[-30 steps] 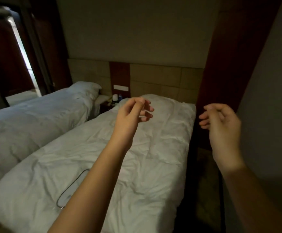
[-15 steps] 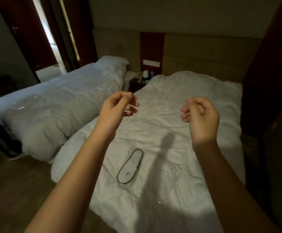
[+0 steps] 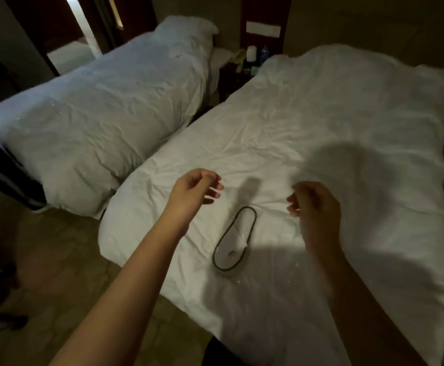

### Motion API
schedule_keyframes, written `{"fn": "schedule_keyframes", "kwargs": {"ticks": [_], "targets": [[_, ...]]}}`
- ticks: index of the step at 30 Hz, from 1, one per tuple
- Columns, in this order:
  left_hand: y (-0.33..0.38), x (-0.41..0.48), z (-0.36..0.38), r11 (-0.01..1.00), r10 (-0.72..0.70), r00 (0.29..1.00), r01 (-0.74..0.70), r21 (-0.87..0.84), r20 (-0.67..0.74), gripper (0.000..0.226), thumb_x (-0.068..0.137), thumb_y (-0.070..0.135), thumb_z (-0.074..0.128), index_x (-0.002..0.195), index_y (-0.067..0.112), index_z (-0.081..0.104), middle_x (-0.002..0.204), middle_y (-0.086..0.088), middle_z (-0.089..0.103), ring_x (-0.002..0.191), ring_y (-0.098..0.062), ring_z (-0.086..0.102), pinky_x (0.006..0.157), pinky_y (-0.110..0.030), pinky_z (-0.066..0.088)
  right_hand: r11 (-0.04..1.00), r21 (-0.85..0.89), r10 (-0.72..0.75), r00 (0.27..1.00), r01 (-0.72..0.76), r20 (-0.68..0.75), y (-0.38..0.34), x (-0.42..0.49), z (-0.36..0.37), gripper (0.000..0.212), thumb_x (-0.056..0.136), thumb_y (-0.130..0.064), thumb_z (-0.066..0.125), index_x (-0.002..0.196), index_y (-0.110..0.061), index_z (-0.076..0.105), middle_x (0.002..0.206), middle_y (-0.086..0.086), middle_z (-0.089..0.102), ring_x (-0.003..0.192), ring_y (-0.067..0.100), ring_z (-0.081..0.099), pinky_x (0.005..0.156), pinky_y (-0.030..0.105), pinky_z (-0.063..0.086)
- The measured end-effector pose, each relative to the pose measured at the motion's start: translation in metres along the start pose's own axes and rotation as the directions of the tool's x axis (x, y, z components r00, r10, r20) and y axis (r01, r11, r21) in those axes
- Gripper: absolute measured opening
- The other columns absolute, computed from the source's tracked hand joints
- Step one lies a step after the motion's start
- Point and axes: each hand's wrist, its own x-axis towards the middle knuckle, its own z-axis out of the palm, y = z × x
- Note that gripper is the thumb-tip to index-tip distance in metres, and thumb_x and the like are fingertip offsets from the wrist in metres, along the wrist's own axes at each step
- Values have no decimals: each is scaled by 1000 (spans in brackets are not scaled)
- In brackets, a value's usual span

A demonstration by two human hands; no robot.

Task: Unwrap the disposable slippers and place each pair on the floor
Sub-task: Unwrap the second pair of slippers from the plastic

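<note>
A person's left hand (image 3: 194, 190) and right hand (image 3: 314, 204) hover empty above the near bed (image 3: 334, 114), fingers loosely curled and apart, touching nothing. Between them, slightly nearer the camera, a white disposable slipper (image 3: 235, 240) with dark trim lies flat on the rumpled white duvet, glints of clear wrapping around it. A second bed (image 3: 104, 101) stands to the left across a narrow gap

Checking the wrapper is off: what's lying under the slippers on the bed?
Slippers rest directly on the white duvet; faint glints beside them may be clear plastic. Anything beneath them is hidden.
</note>
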Motion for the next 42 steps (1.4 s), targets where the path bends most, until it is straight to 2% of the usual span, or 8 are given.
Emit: {"fn": "schedule_keyframes", "kwargs": {"ticks": [9,13,19,25,32,35,38,42], "targets": [[-167,135,30,935,-308,950,293,201,51,9,92,15,54,93,14,63,94,-6,71,86,-20,65,76,-34,49,891,-329,307,949,-311,-66,199,55,64,11,89,-28,57,85,-20,64,82,5,70,77,25,67,75,46,56],[-266,156,39,839,-456,890,421,345,22,24,88,19,64,110,9,63,110,-11,69,105,-28,64,92,-40,48,804,-353,463,876,-479,-134,284,50,76,8,87,-29,59,78,-30,61,76,-4,67,77,21,66,64,29,52],[-371,161,45,664,-701,712,626,409,49,59,85,21,68,136,7,41,123,-4,52,105,-17,51,79,-26,43,583,-397,745,661,-709,-87,387,21,89,32,86,-32,64,114,-18,57,96,-4,58,90,17,58,70,25,42],[-399,174,47,576,-778,627,682,450,45,60,82,20,72,133,2,46,129,-19,58,114,-35,58,98,-46,49,561,-332,802,597,-759,-8,408,11,109,9,80,-15,62,86,-19,57,77,-2,58,80,20,57,64,28,42],[-310,219,41,755,-632,744,527,389,219,10,79,25,75,81,22,66,83,2,69,76,-18,67,51,-17,53,679,-170,706,698,-714,-115,319,60,116,26,84,-14,67,110,-10,65,98,2,65,89,18,62,73,23,48],[-214,253,43,867,-473,834,382,321,284,14,77,24,77,86,14,70,84,-4,72,77,-20,69,62,-26,59,797,-151,573,811,-585,-117,236,109,118,22,85,-13,67,107,-13,65,94,1,66,88,19,63,77,31,50],[-100,279,45,960,-264,893,207,189,365,27,78,19,76,96,0,70,91,-13,74,80,-25,71,71,-33,60,918,-91,373,918,-387,-137,126,156,118,16,84,-9,67,98,-16,64,88,-4,67,81,13,63,70,22,52],[57,287,37,998,38,912,-53,25,409,17,74,31,78,86,20,74,82,1,77,74,-10,72,61,-20,57,992,-87,78,990,-89,-120,-31,190,109,14,85,-12,67,98,-16,65,95,-2,68,88,13,65,74,23,53]]}}
